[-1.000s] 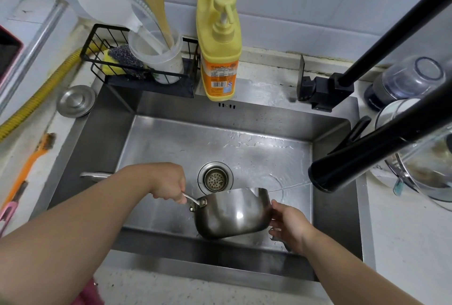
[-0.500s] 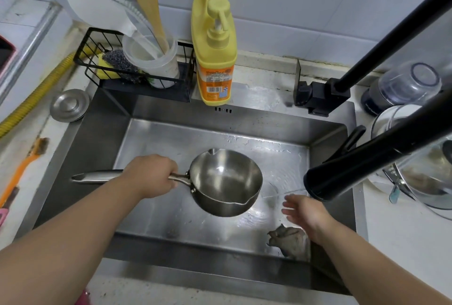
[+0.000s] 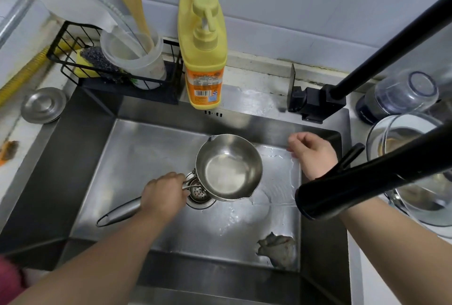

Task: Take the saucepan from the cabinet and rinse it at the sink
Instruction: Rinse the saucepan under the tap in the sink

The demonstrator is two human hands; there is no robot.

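Observation:
A small steel saucepan (image 3: 228,166) sits upright over the drain of the steel sink (image 3: 137,158), its open mouth facing up. My left hand (image 3: 163,194) is closed around its long handle close to the bowl; the handle's end sticks out behind my wrist to the lower left. My right hand (image 3: 311,153) hovers empty at the sink's back right, fingers loosely curled, beside the black faucet (image 3: 367,184), whose spout crosses in front of my right forearm. No water is running from the spout.
A yellow soap bottle (image 3: 204,60) and a black wire rack (image 3: 117,77) with a utensil cup stand behind the sink. A grey rag (image 3: 276,251) lies in the sink's near right corner. Glass bowls (image 3: 403,158) sit at the right, a steel lid (image 3: 44,105) at the left.
The saucepan went from tipped on its side near the front wall to upright and further back. My right hand let go of its bowl and moved to the back right.

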